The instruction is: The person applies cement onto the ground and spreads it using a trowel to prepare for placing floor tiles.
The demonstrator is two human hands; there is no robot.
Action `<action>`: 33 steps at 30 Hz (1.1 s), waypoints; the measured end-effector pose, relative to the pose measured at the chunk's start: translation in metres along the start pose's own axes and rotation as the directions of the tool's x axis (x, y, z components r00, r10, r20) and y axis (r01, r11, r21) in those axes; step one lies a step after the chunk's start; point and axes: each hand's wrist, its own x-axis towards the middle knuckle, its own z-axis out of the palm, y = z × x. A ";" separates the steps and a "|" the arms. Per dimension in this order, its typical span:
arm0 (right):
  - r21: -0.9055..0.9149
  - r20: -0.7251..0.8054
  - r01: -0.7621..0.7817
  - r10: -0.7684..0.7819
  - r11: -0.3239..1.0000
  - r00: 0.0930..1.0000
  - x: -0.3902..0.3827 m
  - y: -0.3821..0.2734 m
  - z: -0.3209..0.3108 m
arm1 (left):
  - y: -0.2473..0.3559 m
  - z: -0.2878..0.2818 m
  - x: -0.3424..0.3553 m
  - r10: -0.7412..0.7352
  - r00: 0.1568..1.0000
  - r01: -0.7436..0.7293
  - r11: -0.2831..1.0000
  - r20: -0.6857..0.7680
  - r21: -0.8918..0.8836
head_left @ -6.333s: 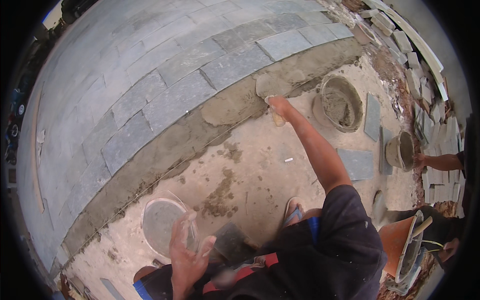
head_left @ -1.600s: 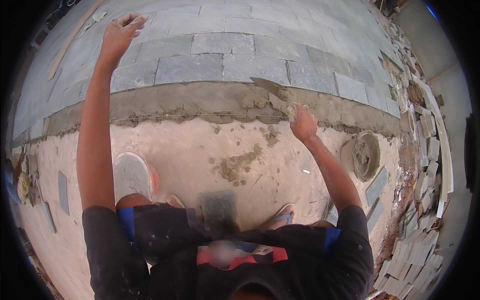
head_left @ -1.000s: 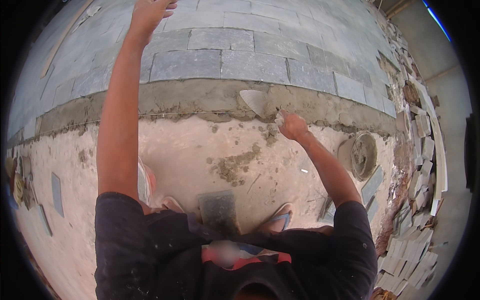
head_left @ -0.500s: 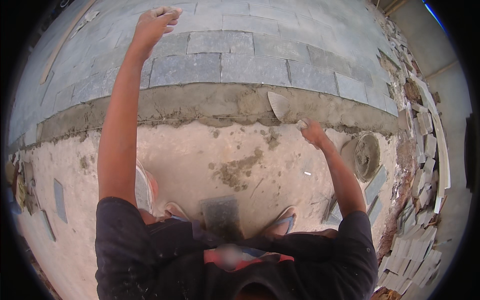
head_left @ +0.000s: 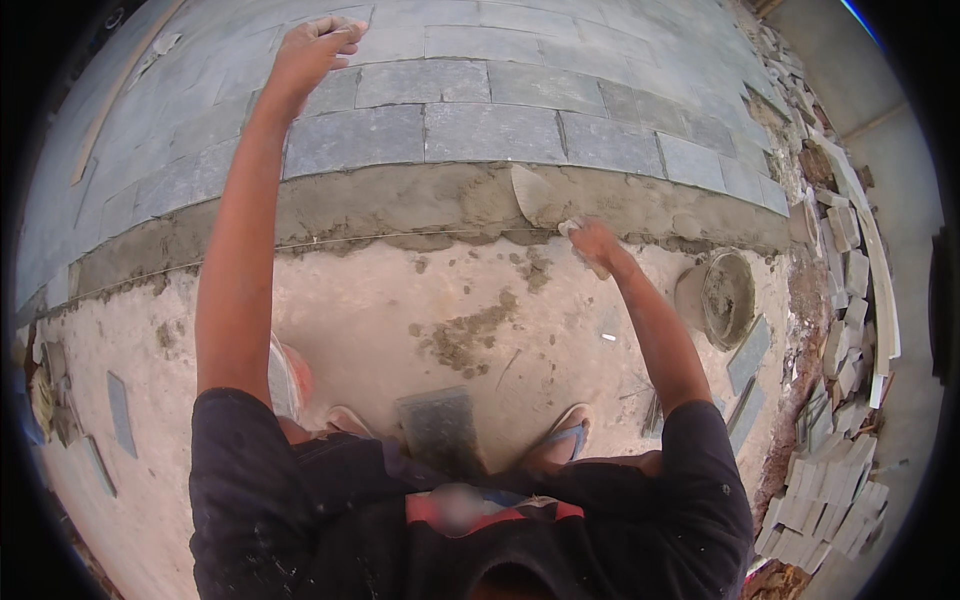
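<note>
In my right hand (head_left: 597, 246) is a trowel; its pale blade (head_left: 535, 196) lies on the strip of wet grey mortar (head_left: 370, 205) that runs across the view. My left hand (head_left: 318, 58) reaches far forward over the laid grey stone tiles (head_left: 495, 132), its fingers curled together. Whatever is in those fingers, if anything, is hidden. A thin string line (head_left: 400, 236) stretches along the near edge of the mortar, passing close to my right hand.
Right of my right forearm stands a mortar-stained bucket (head_left: 728, 300). Another bucket (head_left: 290, 378) is partly behind my left arm. A dark tile (head_left: 440, 430) lies between my feet. Stacked tile pieces (head_left: 825, 505) line the right side, and mortar splashes (head_left: 465, 335) spot the floor.
My right hand and the trowel have moved left along the mortar strip. My left hand stays in nearly the same place in view, while the surroundings shift slightly.
</note>
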 end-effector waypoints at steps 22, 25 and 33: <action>0.043 0.160 -0.023 0.016 0.999 0.987 -0.004 0.028 -0.020 | 0.004 -0.011 -0.005 0.014 0.999 -0.016 0.999 0.046 0.048; 0.242 0.182 -0.114 0.071 0.964 0.981 -0.013 0.021 0.017 | -0.001 -0.006 0.003 0.045 0.997 -0.047 0.998 0.058 0.037; 0.035 0.135 0.026 -0.031 0.999 0.990 -0.032 -0.021 0.008 | 0.015 0.011 0.004 -0.090 0.994 0.085 0.993 -0.055 -0.085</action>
